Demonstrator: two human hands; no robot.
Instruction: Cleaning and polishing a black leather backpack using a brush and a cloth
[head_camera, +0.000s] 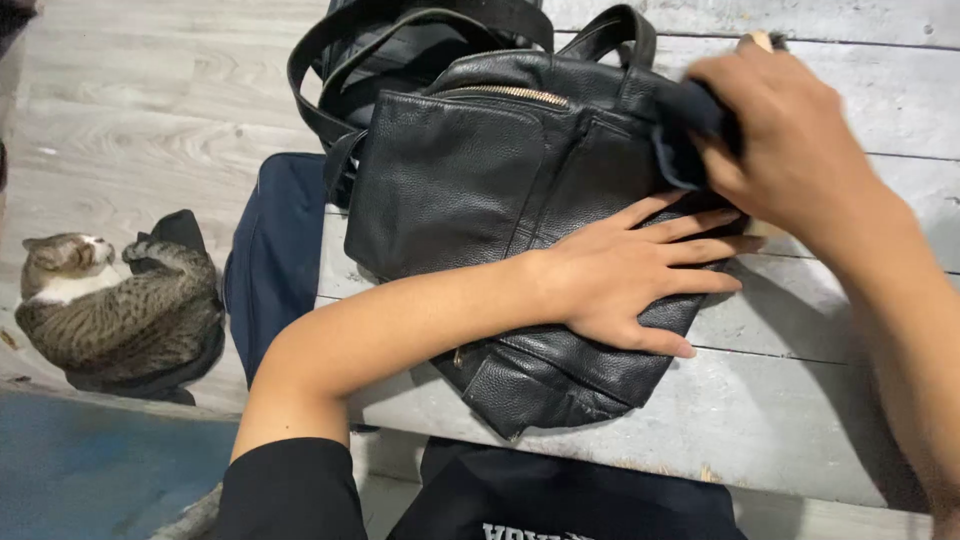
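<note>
A black leather backpack (470, 180) with a gold zipper lies on a weathered grey wooden bench (800, 420). My left hand (625, 275) rests flat on the bag's lower right part, fingers spread, pressing it down. My right hand (790, 140) is closed around a dark blue cloth (685, 140) and holds it against the bag's upper right edge. A small pale object pokes out behind my right hand; what it is I cannot tell. The bag's straps (400, 40) loop off the far end of the bench.
A tabby cat (110, 305) lies curled on a dark cloth on the pale wooden floor at left. My leg in dark blue trousers (275, 250) is beside the bench. A blue mat (90, 470) lies at bottom left.
</note>
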